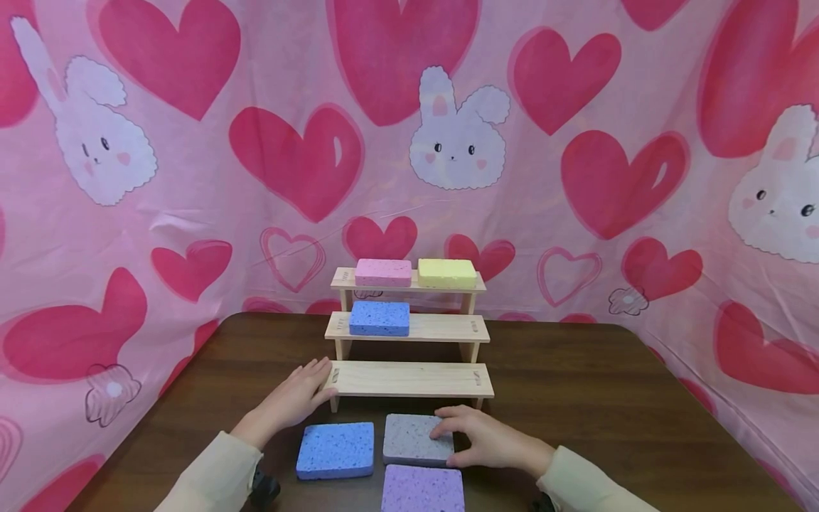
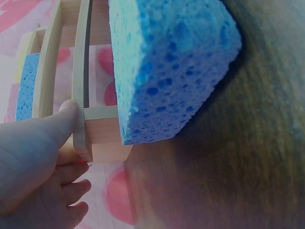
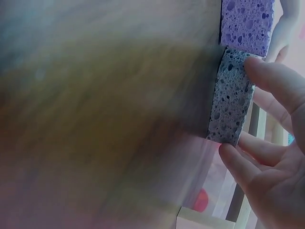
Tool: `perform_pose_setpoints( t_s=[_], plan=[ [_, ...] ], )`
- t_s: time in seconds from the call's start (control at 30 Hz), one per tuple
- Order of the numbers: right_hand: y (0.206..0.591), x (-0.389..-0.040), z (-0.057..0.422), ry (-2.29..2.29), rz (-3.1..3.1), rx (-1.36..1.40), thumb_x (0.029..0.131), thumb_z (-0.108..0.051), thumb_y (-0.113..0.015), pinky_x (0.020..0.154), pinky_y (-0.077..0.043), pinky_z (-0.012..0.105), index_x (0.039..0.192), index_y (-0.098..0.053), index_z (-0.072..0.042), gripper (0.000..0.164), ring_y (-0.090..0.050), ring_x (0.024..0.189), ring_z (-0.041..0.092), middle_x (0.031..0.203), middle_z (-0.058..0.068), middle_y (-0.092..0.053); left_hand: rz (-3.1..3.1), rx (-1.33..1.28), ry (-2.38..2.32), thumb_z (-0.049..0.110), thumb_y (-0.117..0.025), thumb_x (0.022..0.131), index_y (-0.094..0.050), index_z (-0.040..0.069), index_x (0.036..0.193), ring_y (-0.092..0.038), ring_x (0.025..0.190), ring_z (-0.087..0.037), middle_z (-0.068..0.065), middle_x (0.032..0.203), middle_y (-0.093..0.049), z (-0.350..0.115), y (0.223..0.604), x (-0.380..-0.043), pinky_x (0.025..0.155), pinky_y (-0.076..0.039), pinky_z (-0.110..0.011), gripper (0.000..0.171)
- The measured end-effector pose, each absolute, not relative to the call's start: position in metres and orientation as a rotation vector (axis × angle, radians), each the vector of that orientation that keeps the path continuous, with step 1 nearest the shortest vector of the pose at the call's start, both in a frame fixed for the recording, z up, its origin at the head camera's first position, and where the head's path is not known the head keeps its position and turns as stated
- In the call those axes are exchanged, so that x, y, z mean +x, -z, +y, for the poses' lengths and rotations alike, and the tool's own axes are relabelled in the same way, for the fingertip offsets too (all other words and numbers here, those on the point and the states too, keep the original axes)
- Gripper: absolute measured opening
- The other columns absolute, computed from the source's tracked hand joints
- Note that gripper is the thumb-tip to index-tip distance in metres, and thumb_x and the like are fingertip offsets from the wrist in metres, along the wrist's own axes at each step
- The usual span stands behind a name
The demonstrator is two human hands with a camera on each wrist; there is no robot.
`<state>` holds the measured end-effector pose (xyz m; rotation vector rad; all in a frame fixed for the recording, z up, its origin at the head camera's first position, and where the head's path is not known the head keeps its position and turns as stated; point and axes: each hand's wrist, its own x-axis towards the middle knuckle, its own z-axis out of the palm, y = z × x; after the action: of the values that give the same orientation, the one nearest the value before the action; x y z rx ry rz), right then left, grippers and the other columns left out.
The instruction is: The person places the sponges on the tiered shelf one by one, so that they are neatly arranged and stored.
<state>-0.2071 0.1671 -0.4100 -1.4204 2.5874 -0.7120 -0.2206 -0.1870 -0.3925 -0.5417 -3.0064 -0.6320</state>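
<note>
behind brown wood-grain table [image 1: 563, 384] hangs pink cloth [image 1: 387, 178] with red hearts [image 1: 297, 163], white rabbits [image 1: 457, 153]. gray sponge [image 1: 412, 439] is on table, before wooden rack [image 1: 441, 326]; right hand [image 1: 489, 435] holds it between thumb and fingers. left hand [image 1: 291, 398], fingers relaxed, touches left end of rack's lowest step [image 1: 409, 377].

Soft, even light fills the head view, leaving the cloth [image 1: 275, 43] bright and sharp. The left wrist view looks bluish, with dark shadow right of the near sponge [image 2: 176, 62]. In the right wrist view, the table [image 3: 95, 95] is hazy and blurred.
</note>
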Motion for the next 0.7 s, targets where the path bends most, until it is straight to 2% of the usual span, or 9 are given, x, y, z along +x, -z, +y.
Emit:
perform_pose_setpoints(
  t_s=[0.37,0.7],
  plan=[
    [0.4113,-0.206,0.1669,0.698,2.616,-1.407,0.077,-0.018,-0.073,0.089,-0.045,0.033,0.106,-0.065,-0.018,0.03,-0.049,0.112,0.022,0.123,0.01,-0.052,-3.003,-0.541,0.636,0.03,-0.057,0.091,-0.037,-0.005,0.137,-0.025,0.132,-0.039,-0.022,0.141,-0.035,-0.1865,0.3925,-0.2206,0.106,-0.018,-0.051,0.061],
    [0.4079,-0.2074,0.1714,0.727,2.635,-1.471,0.077,-0.017,-0.073,0.087,-0.045,0.032,0.106,-0.065,-0.018,0.03,-0.049,0.109,0.02,0.12,0.009,-0.052,-3.003,-0.542,0.63,0.03,-0.058,0.091,-0.037,-0.006,0.137,-0.025,0.132,-0.039,-0.022,0.141,-0.035,-0.1863,0.3914,-0.2199,0.106,-0.018,-0.051,0.062]
  ],
)
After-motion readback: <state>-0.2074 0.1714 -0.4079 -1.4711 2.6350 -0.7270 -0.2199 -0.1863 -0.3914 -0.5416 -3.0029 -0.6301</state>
